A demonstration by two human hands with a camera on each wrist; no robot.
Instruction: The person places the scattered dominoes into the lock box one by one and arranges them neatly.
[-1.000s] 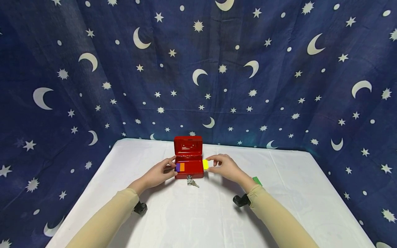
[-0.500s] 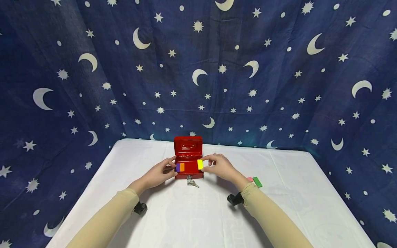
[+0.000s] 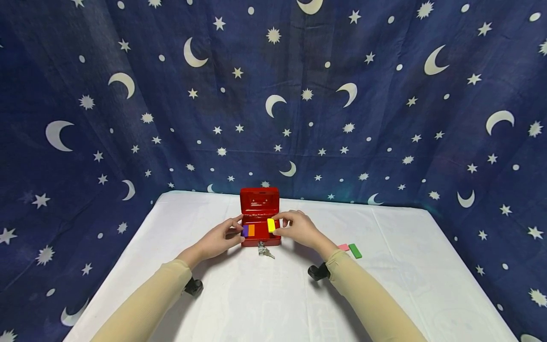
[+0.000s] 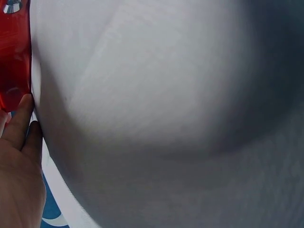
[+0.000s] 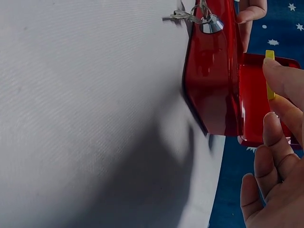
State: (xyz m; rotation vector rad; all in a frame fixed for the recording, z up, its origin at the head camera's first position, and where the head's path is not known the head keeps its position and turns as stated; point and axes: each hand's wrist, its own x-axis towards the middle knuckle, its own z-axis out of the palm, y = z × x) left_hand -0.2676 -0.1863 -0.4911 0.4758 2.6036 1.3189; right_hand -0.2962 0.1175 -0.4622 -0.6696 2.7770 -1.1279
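A small red cash box [image 3: 273, 242] stands on the table with its lid [image 3: 259, 201] raised. My left hand [image 3: 220, 237] holds the left end of the box, thumb near the front corner and index finger near the back. Inside at that end lie a purple block [image 3: 245, 231] and an orange block [image 3: 251, 230], side by side. Over the right half of the box my right hand [image 3: 299, 229] pinches a thin yellow domino-like block [image 3: 271, 225] between thumb and index finger. In the right wrist view the yellow block [image 5: 270, 71] appears edge-on, the other fingers loosely bent below.
Keys [image 3: 268, 253] hang from the lock [image 3: 261, 245] on the box front. A pink block [image 3: 344, 247] and a green block [image 3: 354, 251] lie on the white-covered table [image 3: 273, 304], right of the box. A starry blue curtain [image 3: 239, 109] rises behind.
My right hand has moved left, taking the yellow block from beside the box's right wall to over its inside. The pink block has come into sight. My left hand has stayed put.
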